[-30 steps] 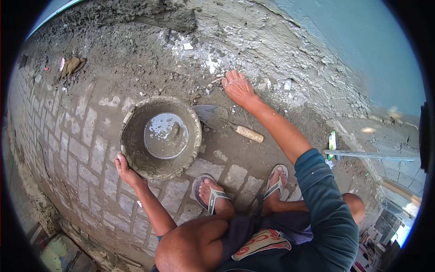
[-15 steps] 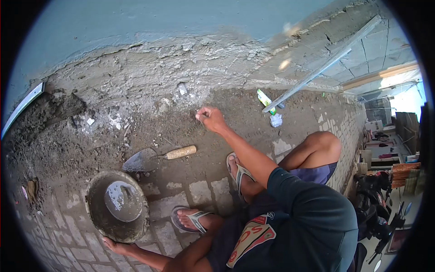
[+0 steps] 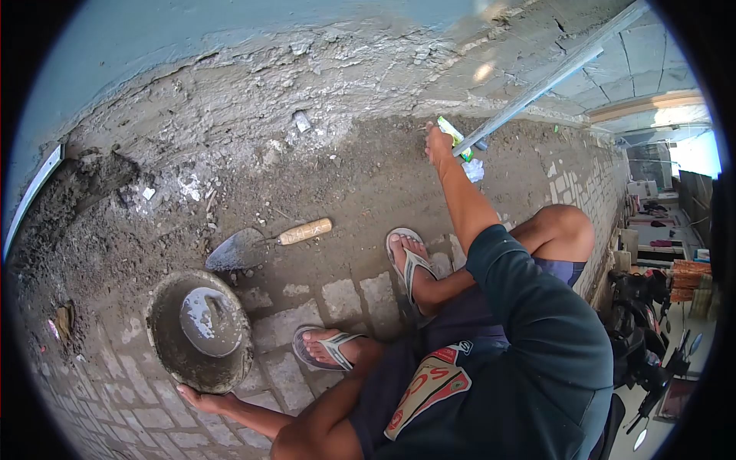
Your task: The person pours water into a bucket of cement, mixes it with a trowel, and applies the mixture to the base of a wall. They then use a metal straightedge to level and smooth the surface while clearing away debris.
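My left hand (image 3: 201,399) grips the lower rim of a round, mud-coated basin (image 3: 159,337), which tilts on the paving. Grey wet cement mix (image 3: 207,322) with a watery patch lies in it. My right arm is stretched out along the foot of the wall, and its hand (image 3: 438,144) has curled fingers; whatever they may hold is too small to make out. Just beside that hand lies a green and white packet (image 3: 458,140). A trowel (image 3: 238,250) with a wooden handle rests on the dirt between the basin and the wall.
The wall (image 3: 253,100) has rough, exposed plaster below blue paint. A long metal straightedge (image 3: 552,80) leans across at the right, with crumpled white paper (image 3: 474,170) near its lower end. Another metal strip (image 3: 34,192) stands far left. Motorbikes (image 3: 644,330) are parked at right.
My right hand has moved right along the wall base, from bare dirt to beside the green packet. My left hand stays on the basin rim. The view has shifted slightly.
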The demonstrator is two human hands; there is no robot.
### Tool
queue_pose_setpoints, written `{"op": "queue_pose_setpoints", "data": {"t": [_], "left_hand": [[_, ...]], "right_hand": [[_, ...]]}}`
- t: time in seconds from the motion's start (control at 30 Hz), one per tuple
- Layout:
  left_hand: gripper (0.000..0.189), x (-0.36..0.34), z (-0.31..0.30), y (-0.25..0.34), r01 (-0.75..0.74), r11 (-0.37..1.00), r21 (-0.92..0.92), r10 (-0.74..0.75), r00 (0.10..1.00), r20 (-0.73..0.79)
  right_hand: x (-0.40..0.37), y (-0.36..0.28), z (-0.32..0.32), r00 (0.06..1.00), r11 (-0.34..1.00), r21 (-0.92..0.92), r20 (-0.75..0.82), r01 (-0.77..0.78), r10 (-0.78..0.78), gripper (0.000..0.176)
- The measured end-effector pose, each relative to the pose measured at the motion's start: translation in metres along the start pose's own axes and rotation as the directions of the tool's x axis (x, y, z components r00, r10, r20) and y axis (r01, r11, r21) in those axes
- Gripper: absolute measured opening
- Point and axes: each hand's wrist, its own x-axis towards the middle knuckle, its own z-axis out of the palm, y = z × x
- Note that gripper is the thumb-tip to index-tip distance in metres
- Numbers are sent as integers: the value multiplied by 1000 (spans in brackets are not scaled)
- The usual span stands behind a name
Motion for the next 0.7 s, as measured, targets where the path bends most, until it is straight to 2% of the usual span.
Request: {"op": "queue_pose_setpoints", "data": {"t": [0.03, 0.07, 0.1, 0.13, 0.17, 0.2, 0.23, 0.27, 0.33, 0.43, 0.47, 0.5, 0.57, 0.6, 0.63, 0.67, 0.7], "left_hand": [[54, -1, 3, 2, 0, 1000, 5, 0, 1000, -13], [55, -1, 4, 3, -3, 1000, 1, 3, 1000, -27], [55, -1, 0, 4, -13, 1000, 11, 13, 999, -44], [57, 1, -3, 4, -20, 999, 35, 22, 998, -54], [58, 2, -2, 1, -15, 998, 60, 18, 999, -45], [59, -3, 5, 4, 4, 999, 37, -3, 999, -40], [59, -4, 8, 3, 21, 999, 43, -20, 1000, -17], [59, -4, 7, 3, 21, 999, 36, -20, 1000, -22], [60, 2, -2, -1, 21, 999, 39, -20, 1000, -23], [63, 4, -4, -1, 23, 999, 30, -24, 1000, 6], [64, 7, -7, -1, 26, 999, 42, -26, 1000, 15], [64, 7, -4, -1, 29, 999, 46, -30, 999, 21], [65, 1, 1, 2, 5, 996, 91, 1, 998, -68], [65, 0, 2, 3, 8, 996, 92, -2, 998, -66], [64, -1, 4, 3, 10, 996, 88, -4, 998, -68], [64, -1, 5, 4, 11, 996, 83, -6, 998, -70], [64, 0, 5, 5, 16, 996, 84, -10, 998, -66]], "right_hand": [[-21, 5, 6, 959, 944, -182, 122, 274, -255, 23], [-48, 13, 18, 835, 783, -302, 289, 544, -469, 28], [-75, 25, 32, 652, 641, -236, 518, 731, -553, 32], [-122, 35, 46, 483, 574, -144, 720, 806, -498, 32], [-168, 46, 50, 271, 482, -57, 882, 874, -387, 35], [-208, 57, 56, 40, 340, 44, 971, 940, -237, 40], [-236, 84, 61, -168, 62, 187, 956, 980, -239, 43], [-262, 110, 66, -145, 14, 152, 965, 988, -220, 45], [-283, 124, 82, -204, -242, 156, 961, 958, -185, 46], [-275, 136, 98, -214, -189, 184, 965, 965, -154, 47], [-263, 151, 92, -425, -391, 282, 834, 876, -351, 48], [-255, 143, 77, -418, -388, 276, 837, 879, -353, 48], [-231, 99, 27, -238, -123, 230, 970, 965, -52, 43], [-218, 70, 3, -172, -43, 176, 982, 983, 84, 46], [-202, 44, -31, -148, -71, 154, 985, 986, 89, 46], [-194, 5, -61, 10, -102, 15, 970, 995, 241, 43], [-169, -9, -98, 45, -217, 0, 978, 976, 204, 43]]}}
